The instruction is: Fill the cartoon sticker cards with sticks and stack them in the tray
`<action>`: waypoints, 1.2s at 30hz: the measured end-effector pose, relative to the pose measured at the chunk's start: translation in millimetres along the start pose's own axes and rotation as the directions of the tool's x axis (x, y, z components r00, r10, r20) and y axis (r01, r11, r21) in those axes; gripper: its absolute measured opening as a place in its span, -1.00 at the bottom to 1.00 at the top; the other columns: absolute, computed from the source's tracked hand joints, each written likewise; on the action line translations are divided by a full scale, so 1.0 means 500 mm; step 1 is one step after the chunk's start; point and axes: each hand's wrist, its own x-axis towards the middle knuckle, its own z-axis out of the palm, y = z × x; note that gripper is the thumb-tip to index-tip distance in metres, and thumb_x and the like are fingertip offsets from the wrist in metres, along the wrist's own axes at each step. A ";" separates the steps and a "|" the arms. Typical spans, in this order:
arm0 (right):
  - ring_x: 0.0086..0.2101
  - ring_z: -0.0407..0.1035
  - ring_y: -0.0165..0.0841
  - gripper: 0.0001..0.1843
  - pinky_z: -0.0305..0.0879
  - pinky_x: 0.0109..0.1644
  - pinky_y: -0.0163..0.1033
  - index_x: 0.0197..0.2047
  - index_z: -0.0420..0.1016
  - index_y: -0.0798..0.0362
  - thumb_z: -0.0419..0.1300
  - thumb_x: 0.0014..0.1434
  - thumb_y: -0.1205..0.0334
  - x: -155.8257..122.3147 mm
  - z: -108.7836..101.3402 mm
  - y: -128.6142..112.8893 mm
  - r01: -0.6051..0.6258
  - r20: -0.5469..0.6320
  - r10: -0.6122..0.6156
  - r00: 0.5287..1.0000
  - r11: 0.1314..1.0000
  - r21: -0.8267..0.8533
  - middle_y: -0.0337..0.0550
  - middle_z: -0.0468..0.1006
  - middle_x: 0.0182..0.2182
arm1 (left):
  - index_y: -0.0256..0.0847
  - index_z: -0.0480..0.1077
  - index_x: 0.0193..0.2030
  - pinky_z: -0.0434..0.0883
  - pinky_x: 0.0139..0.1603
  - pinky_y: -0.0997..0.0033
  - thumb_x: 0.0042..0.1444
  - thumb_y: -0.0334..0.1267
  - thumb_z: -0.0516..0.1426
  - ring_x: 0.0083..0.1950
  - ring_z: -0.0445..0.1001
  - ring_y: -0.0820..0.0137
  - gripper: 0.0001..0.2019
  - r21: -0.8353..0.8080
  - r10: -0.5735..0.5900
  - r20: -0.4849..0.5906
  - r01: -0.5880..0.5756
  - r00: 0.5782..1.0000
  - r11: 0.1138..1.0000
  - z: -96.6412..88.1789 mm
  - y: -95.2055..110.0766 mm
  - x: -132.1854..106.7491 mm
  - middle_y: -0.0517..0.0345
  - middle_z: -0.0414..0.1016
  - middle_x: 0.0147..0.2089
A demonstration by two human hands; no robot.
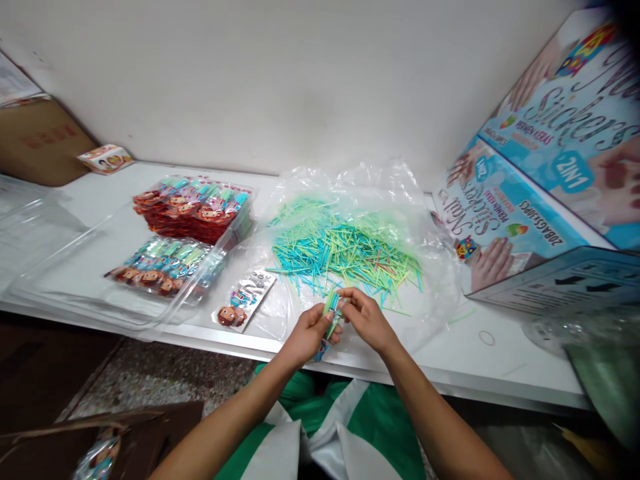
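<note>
Pinching the sticks [329, 304] and packet [321, 351] in my left hand [309, 331], I needed my right hand [369, 320], closed on the sticks too, to be gentle.

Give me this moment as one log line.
left hand: holds packet and sticks | right hand: at the packet | ahead: loose sticks on plastic | left side: stacked packets

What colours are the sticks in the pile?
Mostly blue and light green sticks, some reddish; head view.
</note>
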 end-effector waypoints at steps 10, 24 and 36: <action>-0.52 0.16 -0.46 -0.91 0.14 -0.42 -0.34 -0.36 0.33 0.05 0.06 0.08 0.23 0.003 -0.001 0.002 0.065 0.032 -0.061 0.998 0.991 -0.117 -0.33 0.26 -0.57 | -0.28 0.29 -0.29 0.30 -0.41 0.47 0.00 0.02 0.13 -0.50 0.41 0.45 -0.64 -0.006 -0.027 0.055 0.027 0.998 1.000 -0.005 -0.003 -0.004 0.17 0.43 -0.46; -0.40 0.27 -0.40 -0.80 0.22 -0.28 -0.29 -0.24 0.36 0.05 0.07 0.11 0.13 -0.004 -0.001 0.001 0.076 0.010 -0.075 0.997 0.995 -0.066 -0.25 0.39 -0.42 | -0.29 0.27 -0.31 0.31 -0.45 0.49 -0.01 0.02 0.14 -0.53 0.40 0.47 -0.64 -0.058 -0.050 0.086 0.055 0.995 0.997 -0.002 0.001 -0.006 0.15 0.43 -0.48; -0.39 0.28 -0.42 -0.75 0.24 -0.30 -0.30 -0.15 0.26 0.03 0.11 0.07 0.19 -0.006 -0.003 0.000 0.051 -0.023 -0.051 0.998 0.998 0.027 -0.25 0.35 -0.40 | -0.28 0.29 -0.29 0.32 -0.43 0.49 -0.03 0.01 0.16 -0.52 0.42 0.46 -0.64 -0.113 -0.064 0.075 0.072 0.995 0.991 -0.007 -0.001 -0.003 0.15 0.44 -0.48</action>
